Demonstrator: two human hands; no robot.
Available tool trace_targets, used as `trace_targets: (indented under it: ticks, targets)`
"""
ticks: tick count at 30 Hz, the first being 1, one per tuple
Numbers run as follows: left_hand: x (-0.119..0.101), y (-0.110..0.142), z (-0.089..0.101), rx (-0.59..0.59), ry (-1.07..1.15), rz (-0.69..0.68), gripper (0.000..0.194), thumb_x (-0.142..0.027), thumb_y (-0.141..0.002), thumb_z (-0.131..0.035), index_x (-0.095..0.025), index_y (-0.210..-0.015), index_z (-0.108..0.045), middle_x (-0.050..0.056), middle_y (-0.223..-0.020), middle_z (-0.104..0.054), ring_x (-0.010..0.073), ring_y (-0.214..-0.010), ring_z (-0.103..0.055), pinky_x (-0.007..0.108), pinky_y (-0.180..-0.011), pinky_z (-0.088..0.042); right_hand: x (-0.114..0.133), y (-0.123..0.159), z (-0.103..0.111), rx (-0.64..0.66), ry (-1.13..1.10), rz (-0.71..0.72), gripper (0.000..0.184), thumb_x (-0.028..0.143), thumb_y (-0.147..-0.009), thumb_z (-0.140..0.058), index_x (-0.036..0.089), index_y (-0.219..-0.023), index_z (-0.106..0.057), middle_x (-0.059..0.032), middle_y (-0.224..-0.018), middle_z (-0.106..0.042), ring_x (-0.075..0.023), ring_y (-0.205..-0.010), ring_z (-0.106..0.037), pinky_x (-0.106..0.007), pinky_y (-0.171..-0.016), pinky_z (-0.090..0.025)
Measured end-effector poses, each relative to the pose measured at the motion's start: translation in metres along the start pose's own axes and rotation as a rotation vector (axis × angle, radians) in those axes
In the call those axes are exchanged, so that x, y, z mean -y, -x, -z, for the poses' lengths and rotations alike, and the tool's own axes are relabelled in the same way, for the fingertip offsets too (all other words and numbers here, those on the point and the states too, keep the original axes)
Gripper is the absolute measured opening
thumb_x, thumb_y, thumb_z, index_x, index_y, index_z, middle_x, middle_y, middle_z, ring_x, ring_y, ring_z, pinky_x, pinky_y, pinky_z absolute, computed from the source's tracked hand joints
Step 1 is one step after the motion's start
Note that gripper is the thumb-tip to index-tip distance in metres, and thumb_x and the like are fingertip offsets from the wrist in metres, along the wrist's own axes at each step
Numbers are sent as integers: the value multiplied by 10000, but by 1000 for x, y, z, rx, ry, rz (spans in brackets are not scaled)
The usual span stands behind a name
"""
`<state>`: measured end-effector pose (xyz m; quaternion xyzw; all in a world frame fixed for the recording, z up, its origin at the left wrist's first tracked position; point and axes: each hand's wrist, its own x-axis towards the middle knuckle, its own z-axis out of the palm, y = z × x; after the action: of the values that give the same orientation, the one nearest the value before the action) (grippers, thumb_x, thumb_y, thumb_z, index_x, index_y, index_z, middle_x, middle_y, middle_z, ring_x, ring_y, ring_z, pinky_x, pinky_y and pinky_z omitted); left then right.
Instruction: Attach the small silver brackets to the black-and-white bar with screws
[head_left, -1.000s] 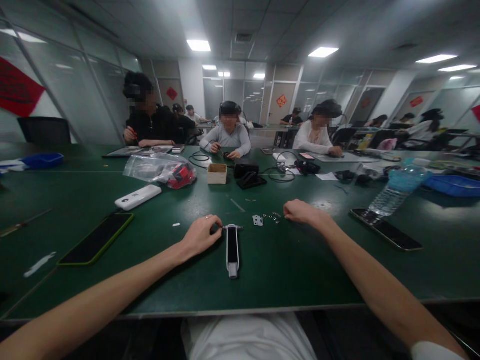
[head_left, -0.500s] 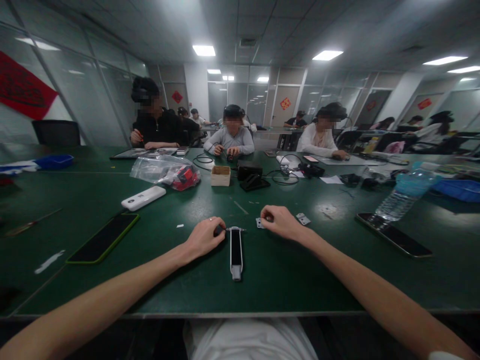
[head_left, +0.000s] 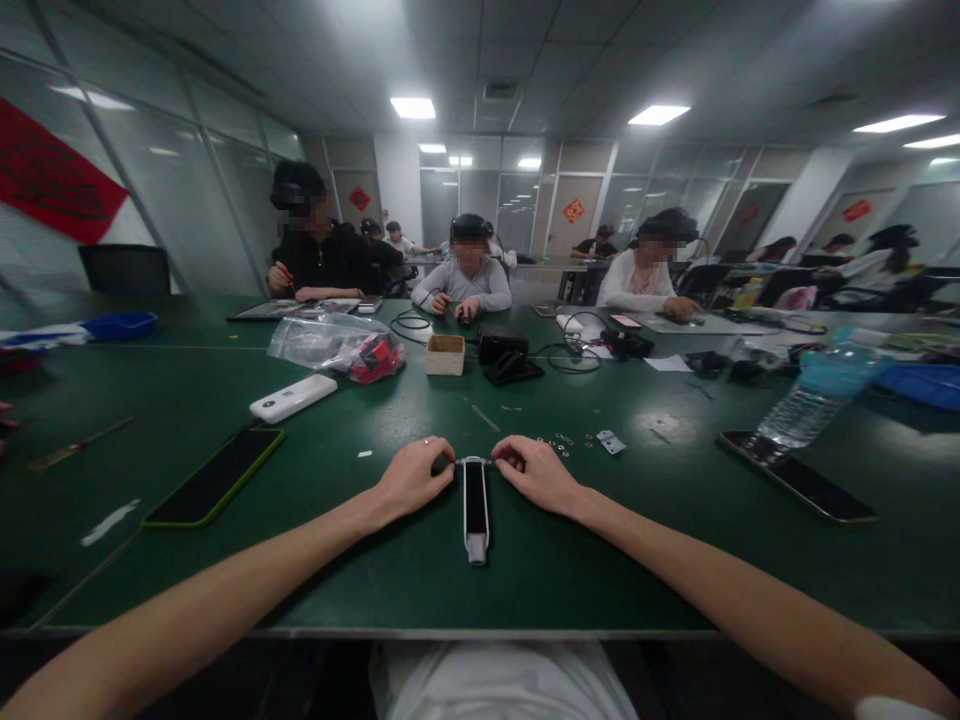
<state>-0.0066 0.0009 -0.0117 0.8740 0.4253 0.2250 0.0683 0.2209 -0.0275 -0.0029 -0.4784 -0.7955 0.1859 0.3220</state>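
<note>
Box behind device, phone left, bottle right

One head-worn camera gives the single view, looking forward and slightly down from the near side of a green desk. The wearer's white clothing shows at the bottom edge, the forearms enter from the lower corners, and the left hand and right hand sit near the middle, fairly close. The field is wide, taking in a seated person opposite, glass panels and, along the top, the ceiling.
</note>
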Motion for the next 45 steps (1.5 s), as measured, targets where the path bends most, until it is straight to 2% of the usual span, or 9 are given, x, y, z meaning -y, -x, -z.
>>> trace_targets:
  ticks: [14,23,38,45]
  targets:
    - [-2,0,3,32,3,21,110,-208,-795,-516,-183,-858,-602,11,-760,-611,154,-666,-569,251,-611,-416,-6,1,0,76,-15,25,138,203,-840,-569,154,-959,-618,-42,-893,-622,-144,-757,-566,-279,-668,-477]
    - [-2,0,3,26,10,9,115,-196,-794,-508,-181,-850,-607,18,-773,-616,163,-694,-574,255,-637,-419,-2,0,0,69,26,16,125,201,-835,-588,150,-946,-615,-38,-846,-628,-142,-723,-561,-276,-660,-461]
    - [-3,1,4,37,8,21,112,-208,-804,-507,-183,-854,-603,23,-778,-620,169,-709,-580,261,-638,-431,-9,-1,3,94,-141,-23,167,271,-814,-607,162,-939,-629,-17,-858,-649,-131,-730,-584,-268,-660,-477]
    - [-4,1,5,42,14,14,121,-212,-814,-502,-180,-866,-606,25,-788,-620,164,-697,-575,257,-628,-426,-9,-1,3,98,-138,-6,179,267,-821,-598,165,-961,-643,-21,-889,-651,-134,-754,-583,-268,-674,-478]
